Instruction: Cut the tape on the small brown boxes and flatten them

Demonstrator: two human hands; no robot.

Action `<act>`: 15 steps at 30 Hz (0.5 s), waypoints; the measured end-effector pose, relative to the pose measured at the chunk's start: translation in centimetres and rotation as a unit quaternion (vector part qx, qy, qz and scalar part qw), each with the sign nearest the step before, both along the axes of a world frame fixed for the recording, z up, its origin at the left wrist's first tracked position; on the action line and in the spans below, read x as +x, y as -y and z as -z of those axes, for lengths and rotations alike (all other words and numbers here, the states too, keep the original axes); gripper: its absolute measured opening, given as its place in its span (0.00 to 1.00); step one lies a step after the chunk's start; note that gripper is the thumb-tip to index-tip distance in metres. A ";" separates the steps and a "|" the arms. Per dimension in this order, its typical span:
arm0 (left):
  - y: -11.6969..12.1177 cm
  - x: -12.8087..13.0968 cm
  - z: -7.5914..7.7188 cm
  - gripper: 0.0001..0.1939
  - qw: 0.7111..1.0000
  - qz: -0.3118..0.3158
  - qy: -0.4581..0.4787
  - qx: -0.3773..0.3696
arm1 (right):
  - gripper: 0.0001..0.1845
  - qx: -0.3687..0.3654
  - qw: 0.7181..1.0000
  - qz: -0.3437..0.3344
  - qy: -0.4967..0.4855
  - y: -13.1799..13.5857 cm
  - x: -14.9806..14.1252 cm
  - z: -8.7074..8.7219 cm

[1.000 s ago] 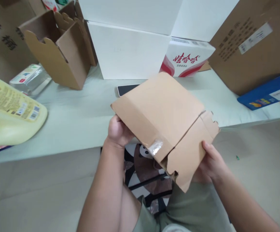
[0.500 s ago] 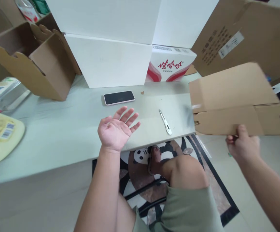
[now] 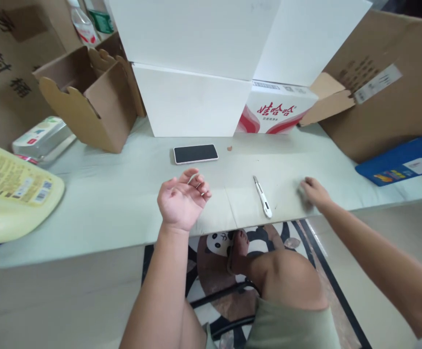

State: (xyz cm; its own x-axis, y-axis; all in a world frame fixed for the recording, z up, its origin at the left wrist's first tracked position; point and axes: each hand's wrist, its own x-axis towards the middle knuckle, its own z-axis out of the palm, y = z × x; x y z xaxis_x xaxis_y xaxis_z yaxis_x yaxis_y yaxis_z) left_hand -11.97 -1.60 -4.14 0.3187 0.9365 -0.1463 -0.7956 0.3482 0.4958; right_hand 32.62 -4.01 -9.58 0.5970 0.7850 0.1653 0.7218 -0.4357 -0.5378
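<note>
My left hand [image 3: 183, 198] is palm up above the table's front part, its fingers loosely bent and apart, with nothing in it. Beyond its fingertips lies a phone [image 3: 196, 153] with a dark screen. Over the right part of the table is my right hand [image 3: 316, 193], slightly blurred, its fingers curled in and no object showing in them. Between the two hands a white utility knife [image 3: 262, 196] rests on the table, nearer to my right hand and touched by neither.
White boxes [image 3: 192, 102] and a red-and-white carton [image 3: 274, 110] stand behind. To the left are an open cardboard box [image 3: 98, 104], a clear package [image 3: 43, 138] and a yellow bottle [image 3: 18, 194]. A blue package [image 3: 400, 162] and large cardboard [image 3: 378, 53] are on the right.
My right hand has let go of the flattened cardboard box and moved left over the table. The fingers of my left hand have bent slightly. The view has shifted.
</note>
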 end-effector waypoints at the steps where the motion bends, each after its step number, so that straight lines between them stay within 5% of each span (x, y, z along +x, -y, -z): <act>1: 0.1 -0.1 0.0 0.15 1.000 -0.001 0.001 0.001 | 0.19 -0.022 1.000 0.000 0.017 0.8 -0.7 1.3; 6: 0.6 -0.6 0.0 0.14 1.000 -0.005 -0.001 -0.001 | 0.31 -0.086 0.993 0.012 0.074 2.1 -2.1 3.4; 15: 1.9 -3.0 -0.3 0.13 0.994 -0.040 0.097 -0.008 | 0.25 -0.125 0.977 -0.014 0.171 2.7 -5.1 0.4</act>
State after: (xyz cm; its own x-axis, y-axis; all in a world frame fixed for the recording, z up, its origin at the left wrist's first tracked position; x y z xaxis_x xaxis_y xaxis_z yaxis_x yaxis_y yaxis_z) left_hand -15.02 -3.52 -3.87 0.2663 0.9583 -0.1040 -0.9011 0.2858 0.3262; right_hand 27.56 -6.67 -10.03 0.5180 0.8418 0.1516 0.8542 -0.5000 -0.1424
